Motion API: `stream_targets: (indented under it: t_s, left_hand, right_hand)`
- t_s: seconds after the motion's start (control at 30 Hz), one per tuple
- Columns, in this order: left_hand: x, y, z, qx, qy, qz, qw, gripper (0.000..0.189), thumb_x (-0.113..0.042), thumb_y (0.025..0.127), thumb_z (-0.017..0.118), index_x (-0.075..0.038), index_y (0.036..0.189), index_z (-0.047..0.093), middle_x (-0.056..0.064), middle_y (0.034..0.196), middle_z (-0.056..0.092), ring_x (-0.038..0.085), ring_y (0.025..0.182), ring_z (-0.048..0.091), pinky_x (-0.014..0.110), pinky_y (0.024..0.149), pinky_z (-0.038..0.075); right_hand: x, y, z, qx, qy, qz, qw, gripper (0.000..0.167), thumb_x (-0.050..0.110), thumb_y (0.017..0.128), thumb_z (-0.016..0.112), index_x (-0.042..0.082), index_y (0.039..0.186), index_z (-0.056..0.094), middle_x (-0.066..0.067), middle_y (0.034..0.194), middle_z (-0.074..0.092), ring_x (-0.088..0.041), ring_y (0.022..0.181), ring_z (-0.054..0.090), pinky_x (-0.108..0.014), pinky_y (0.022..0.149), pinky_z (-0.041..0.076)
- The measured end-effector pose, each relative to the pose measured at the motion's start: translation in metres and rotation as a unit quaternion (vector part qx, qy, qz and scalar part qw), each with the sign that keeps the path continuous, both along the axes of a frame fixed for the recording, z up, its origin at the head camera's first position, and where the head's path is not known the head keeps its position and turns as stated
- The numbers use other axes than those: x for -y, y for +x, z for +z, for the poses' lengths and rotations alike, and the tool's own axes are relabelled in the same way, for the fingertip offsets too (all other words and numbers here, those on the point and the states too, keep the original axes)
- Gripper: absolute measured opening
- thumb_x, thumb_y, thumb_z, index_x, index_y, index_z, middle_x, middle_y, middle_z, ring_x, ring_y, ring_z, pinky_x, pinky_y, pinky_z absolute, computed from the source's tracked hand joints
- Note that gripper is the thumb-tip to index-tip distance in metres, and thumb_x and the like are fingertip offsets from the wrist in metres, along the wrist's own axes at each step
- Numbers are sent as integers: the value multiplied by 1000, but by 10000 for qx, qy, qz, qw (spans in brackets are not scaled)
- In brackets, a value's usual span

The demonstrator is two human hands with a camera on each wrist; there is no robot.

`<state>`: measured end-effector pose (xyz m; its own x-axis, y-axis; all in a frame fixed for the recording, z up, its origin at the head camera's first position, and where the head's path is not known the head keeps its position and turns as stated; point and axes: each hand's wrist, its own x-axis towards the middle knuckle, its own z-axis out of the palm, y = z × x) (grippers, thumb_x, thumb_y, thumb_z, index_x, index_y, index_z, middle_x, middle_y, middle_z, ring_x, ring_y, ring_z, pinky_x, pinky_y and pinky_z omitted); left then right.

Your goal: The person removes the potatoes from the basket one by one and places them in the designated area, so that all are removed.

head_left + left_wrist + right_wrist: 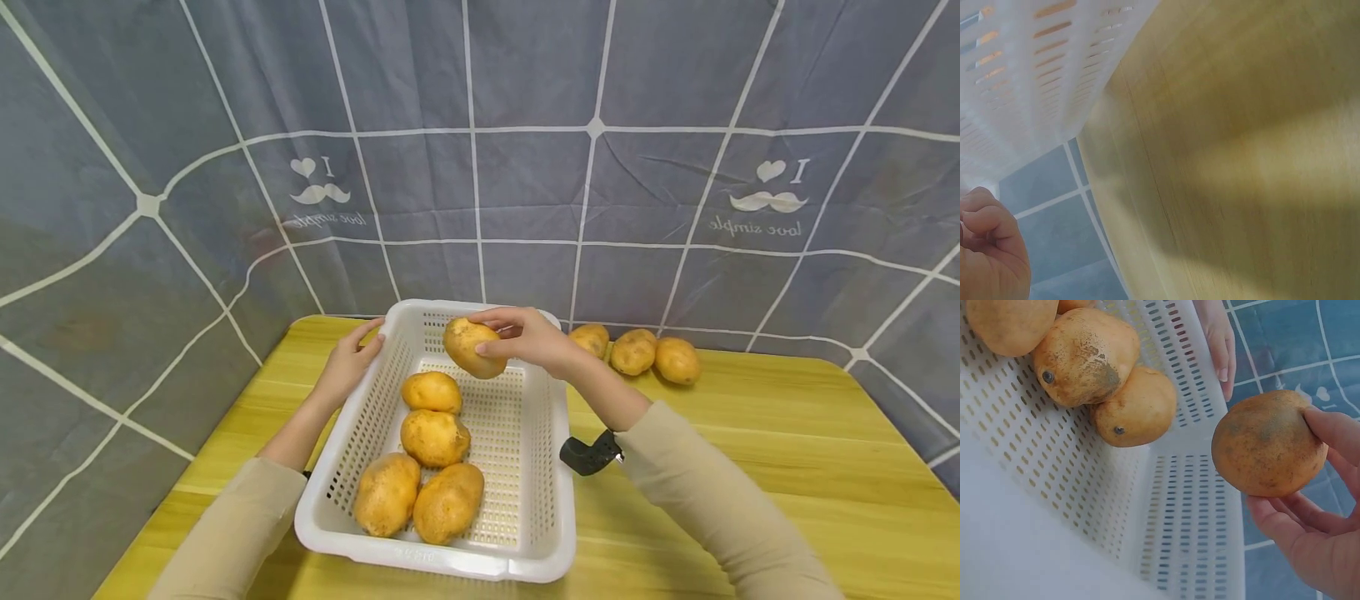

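Note:
A white slotted plastic basket (442, 563) stands on the table, with several potatoes (435, 438) along its left side. Over the far end of the basket, my right hand (525, 340) holds another potato (472, 347) between thumb and fingers. In the right wrist view this potato (1269, 444) is raised clear of the others, with dark smudges on its skin. My left hand (349, 362) grips the basket's left rim near the far corner. The left wrist view shows part of that hand (994, 244) with bent fingers beside the basket wall (1022, 94).
Right of the basket, against the curtain, three potatoes (633, 352) lie on the yellow wood-grain table (750, 433). A grey curtain (525, 183) with white lines hangs behind and to the left. A black wrist strap (591, 454) is by the right sleeve.

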<state>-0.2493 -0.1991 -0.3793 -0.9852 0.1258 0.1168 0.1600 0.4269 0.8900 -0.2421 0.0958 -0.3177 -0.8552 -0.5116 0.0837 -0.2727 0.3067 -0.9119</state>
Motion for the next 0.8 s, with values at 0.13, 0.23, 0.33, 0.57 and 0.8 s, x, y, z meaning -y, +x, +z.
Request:
stream_targets:
  t_s: [0.13,0.23,0.33,0.57,0.8]
  left_hand:
    - [-1,-1,-1,34,26,-31,10000,49,-28,100,44,-8,144,35,27,107,58,15,72,61,26,61,53]
    - [-1,-1,-1,46,23,-47,10000,49,-29,100,44,-8,145,35,28,108,58,15,72,61,27,61,53]
    - [-1,-2,-1,36,10,-33,10000,49,-29,100,44,-9,145,35,28,109,58,15,72,61,27,61,53]
    - [0,0,0,-18,36,-69,10000,50,-28,100,44,-8,145,34,29,112,57,17,74,62,26,61,53]
    - [1,2,2,-18,119,-117,9999,51,-29,101,43,-7,146,32,29,114,56,19,75,62,27,61,53]
  right_hand:
    - [-8,6,4,8,10,-32,10000,47,13,84,70,9,129,58,-12,128,54,-30,108,55,-37,85,50]
    - [-14,9,4,-28,29,-89,10000,46,13,84,70,9,129,58,-11,129,54,-30,109,55,-38,85,50]
    - [-20,12,4,-45,4,-141,9999,46,14,84,70,10,129,58,-10,130,53,-29,109,55,-37,85,49]
    - [-31,20,1,105,-101,-185,9997,48,13,85,69,8,130,56,-12,127,51,-28,104,57,-35,81,50]
    - [-39,24,0,147,-154,-239,9995,47,12,84,70,8,129,57,-13,119,56,-26,99,60,-33,79,50]
